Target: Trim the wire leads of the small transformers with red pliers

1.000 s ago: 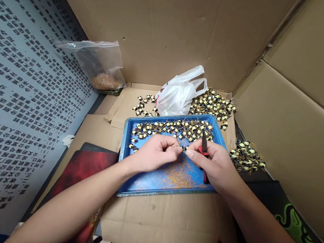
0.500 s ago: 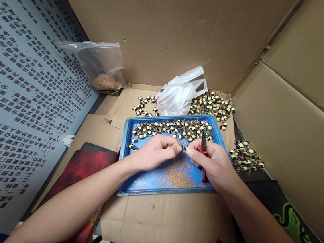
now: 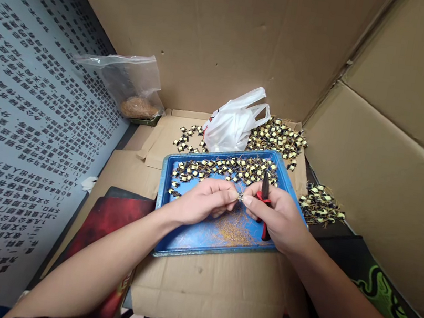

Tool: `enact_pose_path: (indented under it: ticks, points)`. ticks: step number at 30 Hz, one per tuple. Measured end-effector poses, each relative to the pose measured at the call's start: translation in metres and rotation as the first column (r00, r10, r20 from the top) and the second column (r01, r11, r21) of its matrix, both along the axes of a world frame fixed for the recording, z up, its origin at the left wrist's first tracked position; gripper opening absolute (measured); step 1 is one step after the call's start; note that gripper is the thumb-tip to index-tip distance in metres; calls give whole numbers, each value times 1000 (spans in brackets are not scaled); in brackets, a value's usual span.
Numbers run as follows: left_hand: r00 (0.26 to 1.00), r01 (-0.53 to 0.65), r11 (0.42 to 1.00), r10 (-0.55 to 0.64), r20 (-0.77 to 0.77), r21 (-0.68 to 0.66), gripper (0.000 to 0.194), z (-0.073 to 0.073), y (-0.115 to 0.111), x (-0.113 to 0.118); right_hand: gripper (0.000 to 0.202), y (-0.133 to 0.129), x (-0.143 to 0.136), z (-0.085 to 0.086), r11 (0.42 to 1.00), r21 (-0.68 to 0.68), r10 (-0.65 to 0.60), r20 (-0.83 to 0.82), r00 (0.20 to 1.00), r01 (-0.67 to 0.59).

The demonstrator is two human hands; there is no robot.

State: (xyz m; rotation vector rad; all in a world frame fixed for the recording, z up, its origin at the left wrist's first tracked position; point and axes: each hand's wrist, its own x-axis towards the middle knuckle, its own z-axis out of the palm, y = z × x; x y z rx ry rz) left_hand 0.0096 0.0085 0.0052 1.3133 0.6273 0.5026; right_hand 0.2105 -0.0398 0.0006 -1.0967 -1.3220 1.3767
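Over the blue tray (image 3: 178,253), my left hand (image 3: 208,201) pinches a small wire-wound component (image 3: 240,197), seemingly a little transformer, between thumb and fingertips. My right hand (image 3: 274,208) meets it from the other side, its thumb and forefinger also on the component. Red-handled pliers or cutters (image 3: 265,191) with dark jaws are tucked in my right hand, jaws pointing up and away. Many similar yellow-and-black components (image 3: 219,166) lie along the tray's far side. Below my hands, a heap of copper-coloured wire bits (image 3: 235,230) lies on the tray floor. Fingertips hide most of the held piece.
Behind the tray stand a white plastic bag (image 3: 230,127) and a pile of components (image 3: 279,137). Another pile (image 3: 320,204) sits at the right. A clear bag of wire scraps (image 3: 138,107) is at the back left. Cardboard walls (image 3: 222,38) enclose the back and right.
Both hands stay together over the tray. The small component between the fingertips has turned and shows more, and the cutters have shifted slightly in my right hand.
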Motion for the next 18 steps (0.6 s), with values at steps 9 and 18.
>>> enact_pose_path:
  ticks: [9, 18]
  points:
    - [1000, -17, 1000, 17, -11, 14, 45, 6, -3, 3, 27, 0, -1, 1, 999, 17, -35, -1, 999, 35]
    - [999, -29, 998, 30, -23, 62, 47, 2, -1, 0, 30, 1, -2, 0, 969, -221, 28, -357, 934, -114]
